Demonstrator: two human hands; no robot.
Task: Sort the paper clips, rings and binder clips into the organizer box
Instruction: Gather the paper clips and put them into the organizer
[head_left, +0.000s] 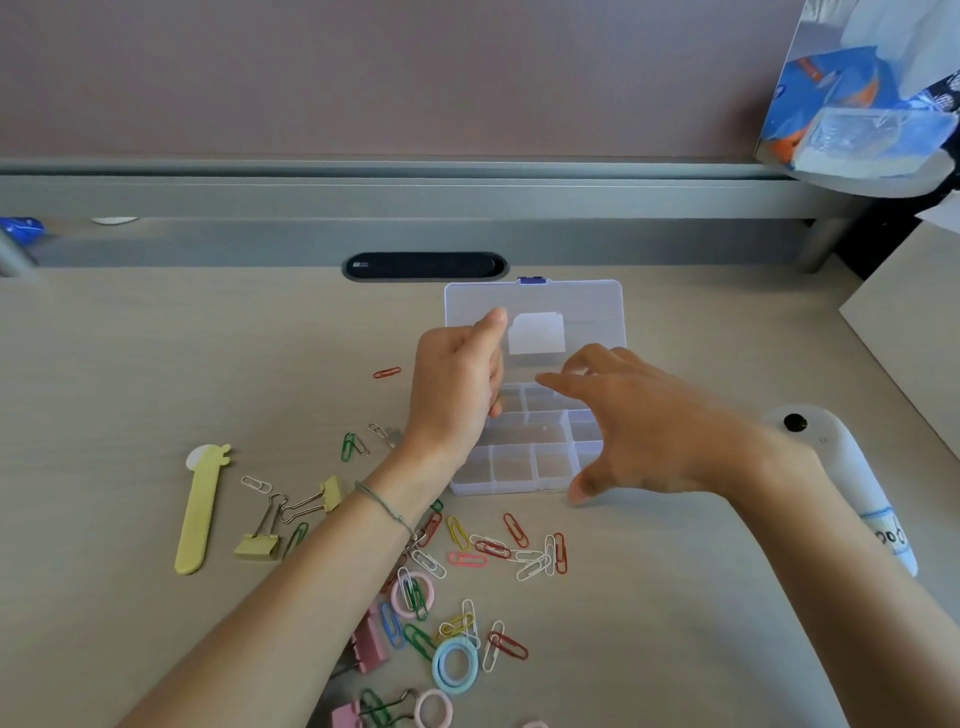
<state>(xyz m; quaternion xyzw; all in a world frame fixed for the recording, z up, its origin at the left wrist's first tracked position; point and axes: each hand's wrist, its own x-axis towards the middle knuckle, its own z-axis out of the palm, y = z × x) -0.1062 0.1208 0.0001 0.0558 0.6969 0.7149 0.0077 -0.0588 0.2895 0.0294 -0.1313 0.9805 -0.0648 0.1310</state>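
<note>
While clips litter it, the desk looks pale.

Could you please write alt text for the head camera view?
Two hands, left hand and right hand, hover at an open, empty clear organizer box on a desk, with colourful paper clips, rings and binder clips scattered nearer.

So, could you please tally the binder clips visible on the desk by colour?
Yellow binder clips: 2
Pink binder clips: 2
Total: 4
</note>
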